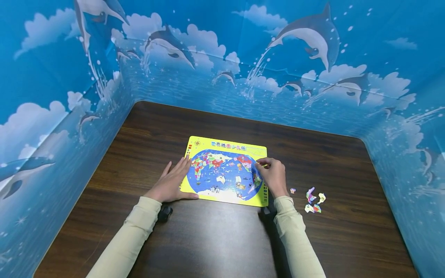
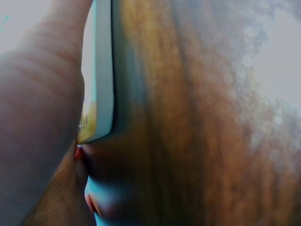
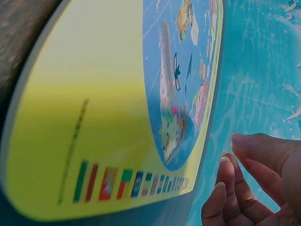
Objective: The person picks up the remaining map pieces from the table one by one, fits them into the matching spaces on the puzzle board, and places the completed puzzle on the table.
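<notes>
A yellow-bordered world map puzzle board (image 1: 226, 199) with a blue oval lies flat on the table. Spread over its left edge, my left hand (image 1: 171, 184) rests with straight fingers, the thumb along the bottom edge. My right hand (image 1: 274, 175) is above the board's right side. Its thumb and bent index finger (image 3: 256, 146) come close together in the right wrist view; any small piece between the tips is not visible. Printed flags line the board's edge there. The left wrist view shows only a blurred hand and the board's edge (image 2: 104, 70).
Several small coloured puzzle pieces (image 1: 309, 195) lie right of the board, with one small piece (image 1: 292, 190) nearer the right wrist. The dark wood table (image 1: 347, 173) is enclosed by blue dolphin-print cloth (image 1: 226, 92) at the back and sides.
</notes>
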`<move>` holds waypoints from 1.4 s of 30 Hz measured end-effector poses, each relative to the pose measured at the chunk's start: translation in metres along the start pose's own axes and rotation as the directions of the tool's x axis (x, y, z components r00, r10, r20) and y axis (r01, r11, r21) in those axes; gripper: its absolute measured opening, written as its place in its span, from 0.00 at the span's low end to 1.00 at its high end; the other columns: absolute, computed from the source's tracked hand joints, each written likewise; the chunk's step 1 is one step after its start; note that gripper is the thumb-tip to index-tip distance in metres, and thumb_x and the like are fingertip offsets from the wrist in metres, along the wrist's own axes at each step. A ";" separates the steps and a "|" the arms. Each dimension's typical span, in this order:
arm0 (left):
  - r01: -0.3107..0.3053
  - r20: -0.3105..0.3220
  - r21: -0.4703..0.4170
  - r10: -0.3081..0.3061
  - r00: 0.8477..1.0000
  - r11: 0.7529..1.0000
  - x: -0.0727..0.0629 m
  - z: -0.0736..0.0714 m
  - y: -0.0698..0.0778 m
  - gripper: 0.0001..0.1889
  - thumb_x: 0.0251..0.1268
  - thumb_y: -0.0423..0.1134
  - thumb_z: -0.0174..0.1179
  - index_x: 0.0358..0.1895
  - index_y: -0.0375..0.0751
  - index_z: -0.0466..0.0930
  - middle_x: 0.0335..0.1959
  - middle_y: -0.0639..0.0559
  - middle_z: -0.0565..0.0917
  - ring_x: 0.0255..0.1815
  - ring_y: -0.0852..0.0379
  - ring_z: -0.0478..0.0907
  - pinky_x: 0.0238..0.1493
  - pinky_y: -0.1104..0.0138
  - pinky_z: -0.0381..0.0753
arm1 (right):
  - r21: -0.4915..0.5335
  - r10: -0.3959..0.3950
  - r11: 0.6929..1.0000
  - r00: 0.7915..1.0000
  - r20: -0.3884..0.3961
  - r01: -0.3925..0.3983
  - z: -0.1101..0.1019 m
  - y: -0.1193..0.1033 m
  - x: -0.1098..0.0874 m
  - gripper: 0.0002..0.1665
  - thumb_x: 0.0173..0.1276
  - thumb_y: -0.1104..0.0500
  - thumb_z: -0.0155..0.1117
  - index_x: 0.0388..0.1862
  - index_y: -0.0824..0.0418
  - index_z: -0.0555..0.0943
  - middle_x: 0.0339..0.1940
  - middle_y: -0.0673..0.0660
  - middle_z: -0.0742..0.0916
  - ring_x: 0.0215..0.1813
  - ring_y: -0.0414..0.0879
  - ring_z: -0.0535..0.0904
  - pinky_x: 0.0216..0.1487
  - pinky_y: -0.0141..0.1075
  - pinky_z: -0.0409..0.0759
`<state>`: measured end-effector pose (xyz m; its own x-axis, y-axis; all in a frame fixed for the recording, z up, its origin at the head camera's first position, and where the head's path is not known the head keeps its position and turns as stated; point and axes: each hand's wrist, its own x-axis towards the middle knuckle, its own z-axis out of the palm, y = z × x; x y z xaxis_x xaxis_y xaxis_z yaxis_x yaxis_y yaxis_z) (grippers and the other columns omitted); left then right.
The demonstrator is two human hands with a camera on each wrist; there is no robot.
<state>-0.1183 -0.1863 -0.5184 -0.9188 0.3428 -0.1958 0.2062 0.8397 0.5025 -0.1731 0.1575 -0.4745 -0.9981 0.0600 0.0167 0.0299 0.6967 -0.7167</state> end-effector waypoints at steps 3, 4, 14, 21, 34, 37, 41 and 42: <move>0.003 0.002 -0.006 -0.003 1.000 1.000 0.000 -0.001 0.001 0.68 0.50 0.70 0.72 0.85 0.37 0.42 0.86 0.42 0.40 0.86 0.42 0.35 0.80 0.40 0.29 | -0.005 0.004 1.000 1.000 -0.007 -0.004 -0.003 0.003 -0.001 0.11 0.70 0.60 0.72 0.46 0.66 0.90 0.42 0.63 0.90 0.39 0.55 0.83 0.43 0.44 0.81; 0.003 0.001 -0.006 -0.003 1.000 1.000 0.000 -0.001 0.001 0.68 0.50 0.70 0.72 0.85 0.37 0.43 0.86 0.42 0.41 0.86 0.42 0.35 0.80 0.40 0.30 | -0.008 0.004 1.000 1.000 -0.010 -0.004 -0.004 0.004 -0.002 0.11 0.70 0.60 0.72 0.47 0.66 0.90 0.42 0.63 0.90 0.40 0.55 0.83 0.44 0.45 0.81; -0.004 0.000 -0.002 0.004 1.000 1.000 0.000 0.000 0.001 0.68 0.50 0.70 0.72 0.84 0.36 0.43 0.86 0.41 0.41 0.86 0.42 0.36 0.80 0.39 0.30 | -0.015 0.000 1.000 1.000 -0.026 -0.001 -0.015 0.012 -0.007 0.11 0.71 0.62 0.71 0.48 0.66 0.89 0.41 0.64 0.91 0.40 0.55 0.86 0.46 0.48 0.85; -0.004 -0.003 0.002 0.004 1.000 1.000 0.000 0.000 0.000 0.68 0.50 0.69 0.73 0.84 0.35 0.44 0.86 0.41 0.41 0.86 0.41 0.36 0.80 0.39 0.31 | -0.027 0.005 1.000 1.000 -0.031 -0.006 -0.019 0.015 -0.010 0.12 0.72 0.61 0.70 0.49 0.67 0.89 0.42 0.64 0.90 0.41 0.56 0.86 0.46 0.49 0.85; -0.006 0.003 0.006 0.006 1.000 1.000 0.001 -0.001 0.001 0.67 0.51 0.68 0.72 0.84 0.35 0.44 0.86 0.40 0.41 0.86 0.41 0.36 0.80 0.38 0.32 | -0.027 0.020 0.999 0.998 -0.057 -0.021 -0.027 0.026 -0.018 0.11 0.71 0.61 0.70 0.48 0.66 0.89 0.41 0.63 0.90 0.41 0.55 0.86 0.46 0.48 0.84; -0.012 -0.003 0.003 0.012 1.000 1.000 0.000 -0.001 0.002 0.67 0.51 0.69 0.72 0.84 0.34 0.44 0.86 0.39 0.42 0.86 0.40 0.37 0.80 0.38 0.32 | -0.024 0.018 1.000 0.998 -0.064 -0.020 -0.029 0.029 -0.020 0.10 0.71 0.62 0.70 0.48 0.66 0.89 0.41 0.63 0.90 0.42 0.55 0.87 0.46 0.48 0.83; -0.013 -0.009 -0.001 0.013 1.000 1.000 0.000 -0.002 0.003 0.67 0.51 0.69 0.72 0.83 0.34 0.45 0.86 0.39 0.43 0.86 0.40 0.37 0.80 0.37 0.33 | -0.037 0.018 0.999 0.997 -0.069 -0.021 -0.032 0.033 -0.022 0.11 0.72 0.61 0.70 0.48 0.65 0.89 0.42 0.63 0.91 0.42 0.55 0.87 0.46 0.47 0.83; -0.014 -0.012 -0.003 0.014 1.000 1.000 -0.001 -0.001 0.003 0.66 0.51 0.69 0.72 0.83 0.33 0.45 0.85 0.38 0.43 0.86 0.40 0.38 0.80 0.37 0.33 | -0.042 0.021 0.999 0.997 -0.070 -0.024 -0.033 0.034 -0.023 0.11 0.72 0.61 0.70 0.48 0.65 0.89 0.42 0.63 0.91 0.42 0.54 0.86 0.46 0.46 0.83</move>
<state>-0.1176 -0.1846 -0.5156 -0.9198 0.3496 -0.1783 0.2183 0.8333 0.5079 -0.1476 0.2033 -0.4757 -0.9910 0.1243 0.0507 0.0556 0.7243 -0.6873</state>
